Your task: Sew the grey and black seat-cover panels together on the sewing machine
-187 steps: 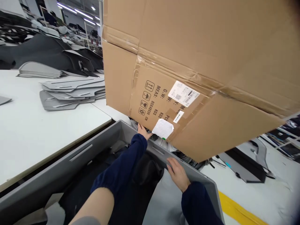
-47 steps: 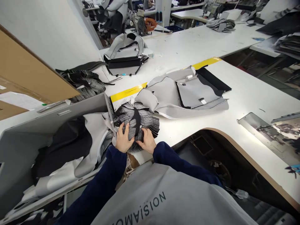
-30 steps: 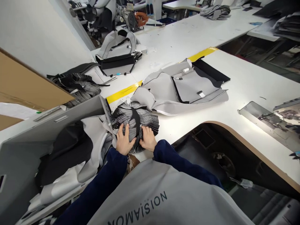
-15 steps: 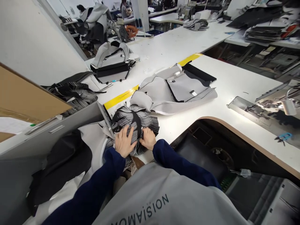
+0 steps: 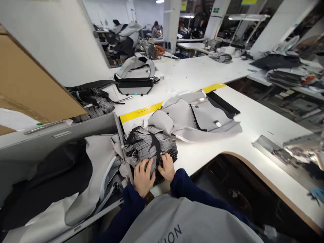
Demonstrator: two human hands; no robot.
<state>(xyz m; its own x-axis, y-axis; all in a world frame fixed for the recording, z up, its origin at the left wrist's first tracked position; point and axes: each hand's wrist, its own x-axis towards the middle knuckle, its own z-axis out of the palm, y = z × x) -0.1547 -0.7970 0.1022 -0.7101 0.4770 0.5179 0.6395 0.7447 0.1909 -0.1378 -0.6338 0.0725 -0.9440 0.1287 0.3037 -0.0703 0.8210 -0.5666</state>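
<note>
A bundle of striped grey and black fabric pieces (image 5: pixel 144 143), with a black band (image 5: pixel 155 145) across it, lies at the near edge of the white table. My left hand (image 5: pixel 143 178) rests on the bundle's near side, fingers spread and thumb apart. On the right, my right hand (image 5: pixel 167 167) is closed on the bundle beside the band, its fingers bent over the fabric. Just beyond the bundle, touching it, lies a sewn grey cover (image 5: pixel 179 116) with black trim and small white tags.
To the left, a grey bin (image 5: pixel 88 126) holds black and light grey material. Another striped bundle (image 5: pixel 97 104) lies behind it. Yellow tape (image 5: pixel 140 112) marks the table (image 5: pixel 202 146). A sewing machine (image 5: pixel 301 148) stands at right, beyond the table's curved cutout. People work far back.
The camera view has tilted up, so the table and hands appear lower and more of the room shows. Both hands remain on the striped bundle.
</note>
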